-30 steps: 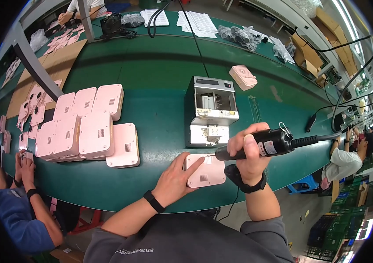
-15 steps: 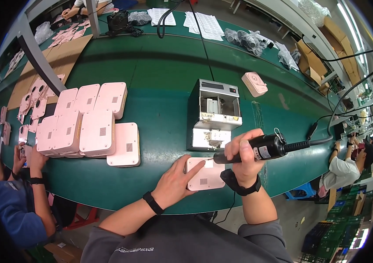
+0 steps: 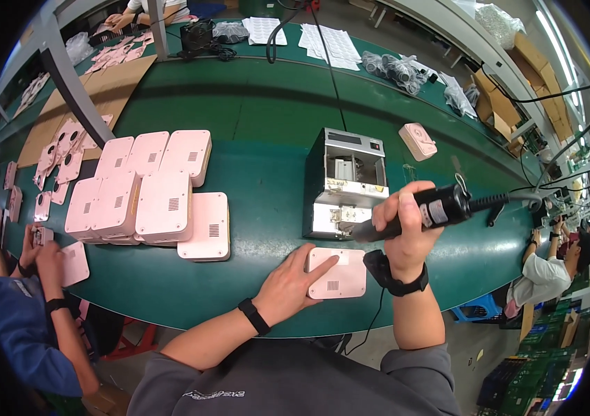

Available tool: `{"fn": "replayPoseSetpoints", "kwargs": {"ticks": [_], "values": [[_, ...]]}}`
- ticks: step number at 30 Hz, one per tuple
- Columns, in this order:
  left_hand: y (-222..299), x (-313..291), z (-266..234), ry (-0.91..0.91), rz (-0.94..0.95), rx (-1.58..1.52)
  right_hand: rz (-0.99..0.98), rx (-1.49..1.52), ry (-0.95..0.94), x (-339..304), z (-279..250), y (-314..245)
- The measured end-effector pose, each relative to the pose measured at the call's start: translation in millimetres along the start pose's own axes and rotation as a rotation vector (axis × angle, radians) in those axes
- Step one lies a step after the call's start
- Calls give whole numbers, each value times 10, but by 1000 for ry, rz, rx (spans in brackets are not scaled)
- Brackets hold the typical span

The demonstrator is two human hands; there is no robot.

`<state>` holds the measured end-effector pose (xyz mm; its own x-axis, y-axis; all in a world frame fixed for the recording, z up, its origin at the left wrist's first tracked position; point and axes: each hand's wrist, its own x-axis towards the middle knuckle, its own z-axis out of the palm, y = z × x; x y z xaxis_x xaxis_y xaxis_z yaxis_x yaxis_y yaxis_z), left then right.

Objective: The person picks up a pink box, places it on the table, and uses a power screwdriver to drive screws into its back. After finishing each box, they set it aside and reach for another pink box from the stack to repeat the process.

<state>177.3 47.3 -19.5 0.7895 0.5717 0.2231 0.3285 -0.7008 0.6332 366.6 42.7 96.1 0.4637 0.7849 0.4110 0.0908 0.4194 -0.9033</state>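
A pale pink plastic box (image 3: 350, 281) with a slotted vent and corner screw holes lies flat near the table's front edge. My left hand (image 3: 287, 283) grips its left side, the index finger stretched over a white patch on top. In my right fist (image 3: 406, 218) is a black corded electric screwdriver (image 3: 442, 206), tilted with its front end down and left. That front end is raised above the box, close to the front of a black-and-silver screw feeder (image 3: 314, 184). The bit itself is too blurred to make out.
Stacked pink boxes (image 3: 163, 204) stand to the left. Beyond the feeder lies another pink box (image 3: 418, 141). At far left, a co-worker's hands (image 3: 49, 253) work beside a pink piece (image 3: 74, 263). The screwdriver's cable (image 3: 492, 201) runs off to the right.
My right hand has lifted the screwdriver off the box, up and right toward the feeder. My left hand stays on the box. At far left, a pink piece now shows beside the co-worker.
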Motion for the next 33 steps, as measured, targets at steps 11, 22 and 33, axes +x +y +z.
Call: {"fn": "replayPoseSetpoints", "kwargs": {"ticks": [11,22,33], "values": [[-49,36,7,-4,-12,-57,28,143,-179,-357,302,-46],[-16,41,26,12,-46,-93,41,117,-227,-395,331,134],[-101,-96,-110,55,-50,-51,-70,127,-63,-145,77,-95]]}}
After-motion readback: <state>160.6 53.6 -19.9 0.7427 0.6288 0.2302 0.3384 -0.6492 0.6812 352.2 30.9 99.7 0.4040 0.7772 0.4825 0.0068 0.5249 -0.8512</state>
